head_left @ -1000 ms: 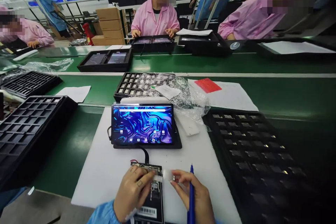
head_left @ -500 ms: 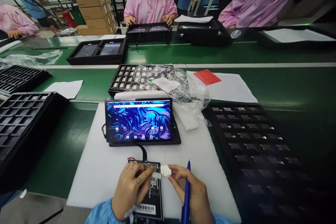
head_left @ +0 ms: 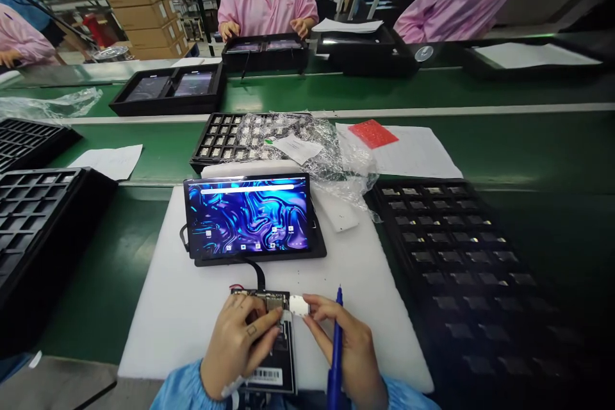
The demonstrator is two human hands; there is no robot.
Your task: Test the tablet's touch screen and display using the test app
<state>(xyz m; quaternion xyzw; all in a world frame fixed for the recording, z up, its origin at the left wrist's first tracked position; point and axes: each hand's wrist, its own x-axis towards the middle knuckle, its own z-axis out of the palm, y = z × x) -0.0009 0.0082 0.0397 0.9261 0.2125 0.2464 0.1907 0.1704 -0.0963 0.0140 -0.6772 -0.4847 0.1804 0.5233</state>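
Note:
My left hand [head_left: 245,333] lies over a black board assembly [head_left: 269,362] with a barcode label, fingers bent and pressed together near its upper edge. Whatever those fingertips grip is hidden. Between the thumb and fingers of my right hand [head_left: 348,346] is a small white square piece [head_left: 300,305], held at the board's upper right edge. A blue pen [head_left: 337,346] is also tucked in this hand, tip pointing up. From the board, a black flat cable [head_left: 260,275] runs to a lit tablet screen [head_left: 247,214] propped behind it.
White foam sheet [head_left: 158,307] lies under the work. Black compartment trays stand at the left [head_left: 52,237], right [head_left: 446,256] and behind the tablet, where plastic wrap [head_left: 336,160] covers one. A red sheet [head_left: 373,133] rests on paper. Co-workers in pink sit across the green bench [head_left: 528,141].
The whole scene has shifted slightly left and up in view. Both hands keep nearly the same pose, with the white piece still at the board's edge.

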